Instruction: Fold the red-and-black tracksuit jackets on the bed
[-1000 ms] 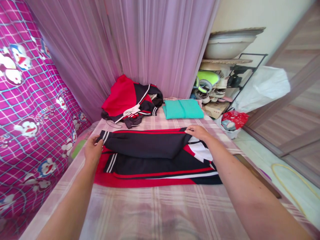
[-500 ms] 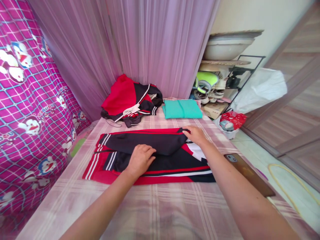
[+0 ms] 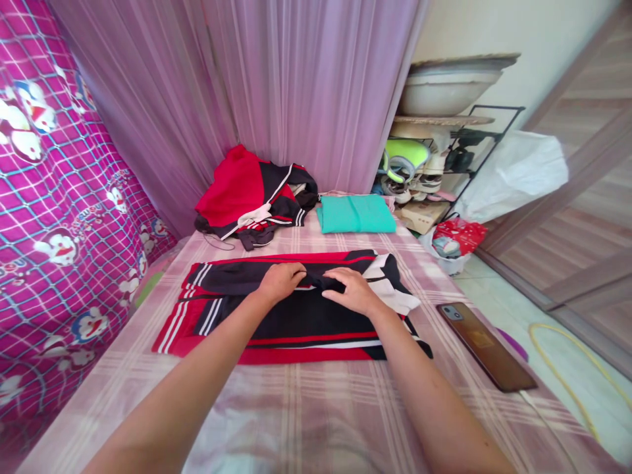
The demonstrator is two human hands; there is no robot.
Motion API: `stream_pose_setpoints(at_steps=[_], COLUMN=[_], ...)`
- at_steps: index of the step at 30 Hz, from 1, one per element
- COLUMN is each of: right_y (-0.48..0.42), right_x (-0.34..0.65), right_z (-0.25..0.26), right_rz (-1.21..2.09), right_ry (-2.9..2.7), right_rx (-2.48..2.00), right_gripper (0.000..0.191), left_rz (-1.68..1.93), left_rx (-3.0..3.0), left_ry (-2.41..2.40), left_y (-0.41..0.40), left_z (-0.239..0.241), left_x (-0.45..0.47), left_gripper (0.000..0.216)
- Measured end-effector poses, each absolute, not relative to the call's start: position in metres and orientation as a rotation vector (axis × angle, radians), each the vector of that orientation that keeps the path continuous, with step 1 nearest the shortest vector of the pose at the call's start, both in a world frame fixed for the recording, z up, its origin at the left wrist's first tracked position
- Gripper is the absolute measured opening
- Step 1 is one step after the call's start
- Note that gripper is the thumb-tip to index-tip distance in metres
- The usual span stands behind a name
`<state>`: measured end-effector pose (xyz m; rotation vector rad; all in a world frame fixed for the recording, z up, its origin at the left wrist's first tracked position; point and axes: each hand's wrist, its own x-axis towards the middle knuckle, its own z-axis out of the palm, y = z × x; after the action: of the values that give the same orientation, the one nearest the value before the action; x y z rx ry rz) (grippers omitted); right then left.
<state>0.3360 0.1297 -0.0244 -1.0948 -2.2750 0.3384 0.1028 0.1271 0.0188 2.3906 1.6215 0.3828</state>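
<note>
A track jacket (image 3: 316,322) in black, red and white lies folded in a long flat shape across the table. Its sleeves run sideways, with white-striped cuffs at the left end and a white panel at the right. My left hand (image 3: 281,282) is closed on the edge of the upper black sleeve, near the middle. A short way to its right, my right hand (image 3: 351,291) pinches the same dark fabric between thumb and fingers. A little of the cloth is bunched between the two hands. The fingertips are partly hidden by the fabric.
Behind lie a crumpled red and black garment (image 3: 241,191) and a folded turquoise cloth (image 3: 356,214). A phone (image 3: 486,345) with a white cable rests at the right edge of the checked tablecloth (image 3: 306,401). Beyond stands a shoe rack (image 3: 486,141) with basins on top.
My right hand has left the jacket's far right corner and come left and nearer, close to my left hand. My left hand has shifted slightly away from me to the sleeve's edge.
</note>
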Motion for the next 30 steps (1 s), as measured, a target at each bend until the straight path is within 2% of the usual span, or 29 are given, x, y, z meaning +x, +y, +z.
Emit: stream_pose_setpoints(at_steps=[3,6,12,16,20,25,30], right_y=[0.130,0.136,0.143,0.142,0.139,0.137,0.138], right_x=[0.325,0.323,0.325,0.325,0.327,0.337,0.352], right_z=[-0.033,-0.042,-0.045,-0.042,-0.040,-0.038,-0.035], right_rz=[0.372,0.541,0.715,0.753,0.783,0.744,0.630], right_ry=[-2.172,-2.057,-1.983,-1.969,-1.933,-1.946,-2.005], right_rx=[-1.169,-1.252,-1.302,-1.310,-1.332,-1.435,-1.510], right_gripper=[0.021,0.026,0.041,0.045,0.048,0.039,0.036], left_rz=[0.403,0.508,0.527,0.499,0.657,1.018,1.058], left_rx=[2.320,2.290,2.663,2.874,2.824,2.336,1.956], left_ry=[1.592,1.579,1.500,1.537,1.546,1.602,1.583], left_y=[0.138,0.137,0.116,0.113,0.117,0.120,0.118], left_z=[0.016,0.009,0.002,0.002,0.004,0.001,-0.008], left_x=[0.102,0.100,0.101,0.105,0.105,0.103,0.102], left_gripper=[0.025,0.024,0.056,0.037,0.024,0.020,0.022])
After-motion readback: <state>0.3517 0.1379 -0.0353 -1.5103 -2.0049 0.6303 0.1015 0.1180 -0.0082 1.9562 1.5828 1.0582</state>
